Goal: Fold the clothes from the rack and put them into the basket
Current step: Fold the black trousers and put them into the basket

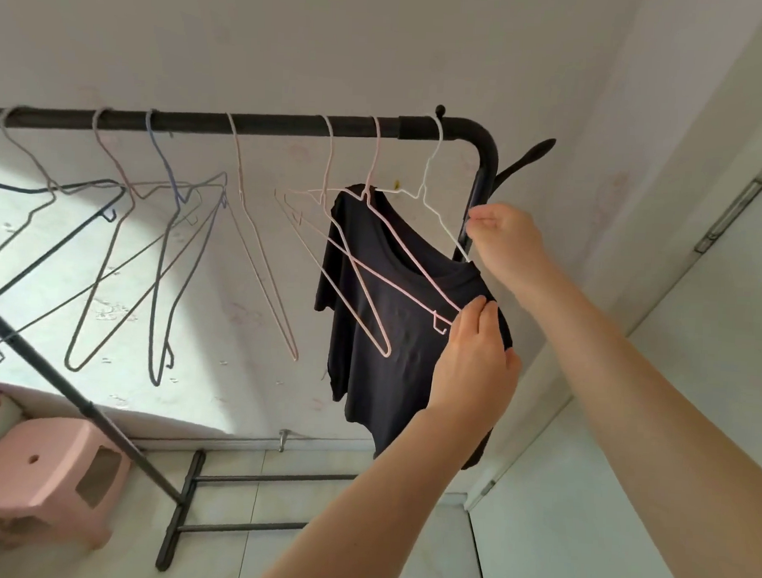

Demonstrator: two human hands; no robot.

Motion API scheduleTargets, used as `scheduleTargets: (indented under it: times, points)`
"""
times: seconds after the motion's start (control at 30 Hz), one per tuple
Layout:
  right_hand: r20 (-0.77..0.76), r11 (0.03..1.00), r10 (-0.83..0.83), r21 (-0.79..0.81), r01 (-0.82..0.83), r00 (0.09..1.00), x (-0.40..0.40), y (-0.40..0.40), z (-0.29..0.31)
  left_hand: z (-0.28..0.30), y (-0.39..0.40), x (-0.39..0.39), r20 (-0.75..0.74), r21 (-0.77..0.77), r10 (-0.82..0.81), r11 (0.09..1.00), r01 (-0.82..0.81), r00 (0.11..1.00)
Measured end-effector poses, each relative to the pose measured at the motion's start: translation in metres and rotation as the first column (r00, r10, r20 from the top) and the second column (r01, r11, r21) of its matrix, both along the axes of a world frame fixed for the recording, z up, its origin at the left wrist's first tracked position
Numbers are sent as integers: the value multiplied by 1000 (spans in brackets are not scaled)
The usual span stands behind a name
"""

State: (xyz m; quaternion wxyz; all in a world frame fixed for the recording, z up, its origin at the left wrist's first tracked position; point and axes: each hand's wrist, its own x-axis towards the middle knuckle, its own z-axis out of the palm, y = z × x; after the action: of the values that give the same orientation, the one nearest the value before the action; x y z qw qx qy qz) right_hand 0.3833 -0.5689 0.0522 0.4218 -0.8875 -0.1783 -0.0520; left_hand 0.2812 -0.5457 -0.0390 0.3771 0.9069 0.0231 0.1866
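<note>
At right of centre, under the black metal rack rail [268, 124], the dark short-sleeved T-shirt [390, 333] hangs. The left hand [476, 358] pinches its shoulder; the right hand [501, 237] pinches a white wire hanger [431, 195]. Unhanging underway, I'd say; next, slip the shoulder free. No basket visible.

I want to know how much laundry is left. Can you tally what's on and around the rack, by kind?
Wire hangers on the rail: 7
Black T-shirt: 1
Pink stool: 1
Total: 9
</note>
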Motion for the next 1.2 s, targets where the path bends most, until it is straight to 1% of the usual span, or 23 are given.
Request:
scheduleTargets:
  times: [0.07,0.1,0.2,0.27,0.3,0.4,0.5,0.6,0.7,0.77,0.83,0.9,1.1,1.2]
  points:
    - [-32,1000,16,-10,-17,999,7,4,1,0,-3,8,5,-15,-5,1000,5,1000]
    - [-59,1000,20,7,-20,998,10,6,1,0,-5,11,-6,-47,-2,999,2,1000]
    - [-198,990,64,138,-37,978,15,12,3,2,-8,16,-64,-171,14,985,-25,998]
    - [-272,979,98,201,-43,957,15,15,4,5,-9,18,-123,-224,4,974,-32,992]
    - [-294,976,106,212,-44,950,14,17,4,6,-10,18,-150,-233,-1,972,-34,989]
    - [-355,976,103,216,-26,929,12,24,5,8,-13,17,-209,-191,14,980,-55,978]
    - [-451,955,105,294,36,886,11,34,8,5,-12,16,-182,-216,72,970,-111,981]
    - [-516,935,124,346,74,848,12,36,13,7,-7,13,-191,-201,37,977,-76,981]
    - [-513,914,137,395,91,848,10,37,19,9,-2,9,-170,-216,-27,976,-11,985]
    - [-483,910,126,404,93,866,9,38,25,11,-1,7,-128,-276,-41,961,4,991]
    - [-444,918,110,389,81,889,9,38,30,12,0,7,-113,-350,-40,937,-2,993]
    - [-414,927,94,369,72,905,8,32,36,13,0,9,-105,-391,-42,920,-3,994]
    - [-434,919,103,386,82,895,-5,-2,45,18,5,20,-157,-414,0,908,-66,988]
    - [-377,942,94,334,40,922,-18,-22,49,27,11,35,-117,-441,38,894,-86,992]
